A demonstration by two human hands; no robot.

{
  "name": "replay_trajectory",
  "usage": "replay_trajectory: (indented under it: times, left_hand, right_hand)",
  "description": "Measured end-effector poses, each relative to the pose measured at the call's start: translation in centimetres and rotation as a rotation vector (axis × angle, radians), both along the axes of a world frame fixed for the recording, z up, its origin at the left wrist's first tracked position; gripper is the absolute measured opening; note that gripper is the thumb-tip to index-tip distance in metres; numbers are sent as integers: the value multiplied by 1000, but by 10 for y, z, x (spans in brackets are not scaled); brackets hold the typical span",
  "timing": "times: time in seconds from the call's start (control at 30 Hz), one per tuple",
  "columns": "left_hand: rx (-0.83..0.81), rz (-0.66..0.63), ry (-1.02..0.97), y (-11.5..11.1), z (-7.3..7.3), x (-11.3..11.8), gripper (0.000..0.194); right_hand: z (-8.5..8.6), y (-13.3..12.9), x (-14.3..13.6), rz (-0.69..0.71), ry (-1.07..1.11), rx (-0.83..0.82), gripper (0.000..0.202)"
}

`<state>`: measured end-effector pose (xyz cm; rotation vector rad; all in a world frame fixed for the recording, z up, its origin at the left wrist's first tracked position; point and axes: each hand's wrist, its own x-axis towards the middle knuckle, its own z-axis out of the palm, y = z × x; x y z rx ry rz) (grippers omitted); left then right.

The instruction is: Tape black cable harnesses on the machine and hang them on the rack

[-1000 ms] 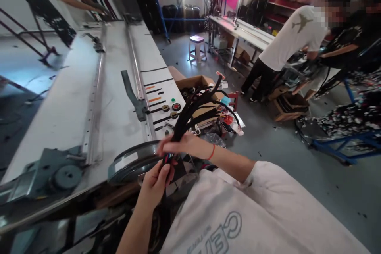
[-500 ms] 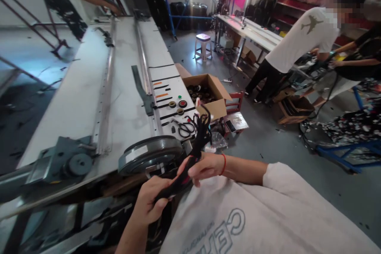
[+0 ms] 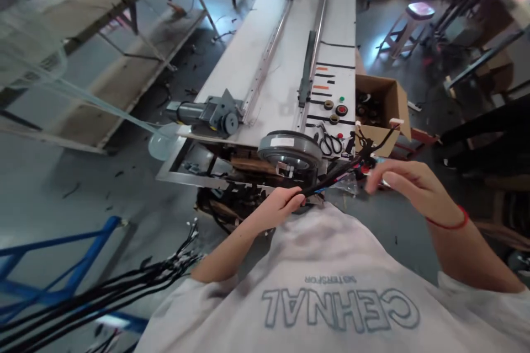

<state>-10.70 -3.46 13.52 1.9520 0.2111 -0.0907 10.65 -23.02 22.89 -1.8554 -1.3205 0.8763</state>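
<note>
**Cable bundle held by one hand only, loose ends close to the machine wheel**

Nearest, the left hand (image 3: 278, 208) is clenched around the lower end of a bundle of black cables (image 3: 343, 164), just in front of the person's white shirt (image 3: 331, 287). The bundle runs up and to the right from that fist, and its free ends fan out in the air over the near right corner of the long work table (image 3: 265, 55). The right hand (image 3: 408, 187), with a red string at the wrist, hangs beside the fanned ends with its fingers spread and grasping nothing; whether a fingertip touches a cable cannot be told.

With a single fist on the bundle, the splayed ends look likely to slip apart or sag, and a loose grip could let single cables slide out.

Just past the hands, a round grey wheel (image 3: 290, 150) sits at the table's near edge, and a pair of scissors (image 3: 330, 143) lies beside it. The hanging ends are near both, so they could snag on the wheel's rim or drag the scissors off the edge.

Beyond the corner stands an open cardboard box (image 3: 383, 107); dropped cables could fall in or beside it. More black cables (image 3: 103, 292) trail across the floor at lower left, a tangle or trip risk. A stool (image 3: 408, 27) stands farther off.
</note>
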Motion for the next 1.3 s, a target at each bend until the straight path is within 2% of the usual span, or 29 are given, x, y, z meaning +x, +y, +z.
replay_trajectory:
  times: [0.03, 0.1, 0.17, 0.23, 0.3, 0.43, 0.5, 0.57, 0.63, 0.73, 0.8, 0.87, 0.9, 0.97, 1.03, 1.1, 1.13, 1.17, 1.27, 1.3]
  left_hand:
    - [51, -18, -19, -2, 4, 0, 48]
    - [178, 12, -63, -4, 14, -2, 45]
    - [308, 116, -77, -8, 22, -5, 41]
    - [364, 215, -104, -16, 25, -8, 41]
    - [272, 242, -173, -28, 22, -7, 50]
    - [-100, 290, -329, -50, 3, 8, 71]
    - [-193, 188, -367, -49, -7, 13, 77]
    - [-233, -20, -321, -41, -15, 9, 80]
    - [-227, -169, -207, -32, -17, 1, 77]
    - [-100, -159, -55, -27, -10, -8, 64]
    - [17, -103, -21, -29, -1, -8, 55]
    - [83, -35, -2, -32, 6, -7, 54]
    - [76, 0, 3, -35, 7, -6, 57]
    - [-14, 103, -22, -43, 5, -2, 66]
    - [-155, 264, -122, -54, -2, 5, 73]
    - [-257, 446, -232, -63, -8, 14, 75]
    - [-287, 508, -265, -65, -9, 17, 74]
    - [-304, 528, -287, -64, -9, 20, 74]
    - [-348, 414, -274, -51, -2, 12, 70]
    - [-374, 379, -255, -43, 0, 5, 70]
  right_hand:
    - [0, 6, -8, 15, -166, 78, 51]
    - [-9, 21, -23, 120, -391, 111, 56]
    - [-23, 32, -34, 214, -465, 36, 59]
    - [-34, 36, -43, 222, -417, -23, 60]
    - [-43, 35, -53, 239, -205, -33, 62]
    - [-63, 29, -77, 389, 536, 44, 70]
    - [-70, 26, -76, 435, 659, 106, 70]
    - [-68, 25, -62, 468, 544, 64, 68]
    - [-56, 26, -44, 517, 302, -91, 62]
    - [-33, 32, -31, 577, -92, -311, 32]
    - [-24, 35, -35, 530, -271, -354, 22]
    - [-26, 37, -44, 463, -288, -323, 17]
    - [-31, 37, -49, 435, -223, -280, 22]
    - [-47, 34, -61, 349, 43, -152, 41]
    - [-66, 30, -74, 116, 365, -5, 55]
    - [-83, 27, -83, -143, 575, 115, 60]
    - [-90, 25, -83, -175, 614, 152, 60]
    - [-96, 25, -81, -107, 615, 163, 60]
    - [-121, 21, -54, 386, 451, 47, 53]
    - [-132, 19, -42, 495, 353, -20, 48]
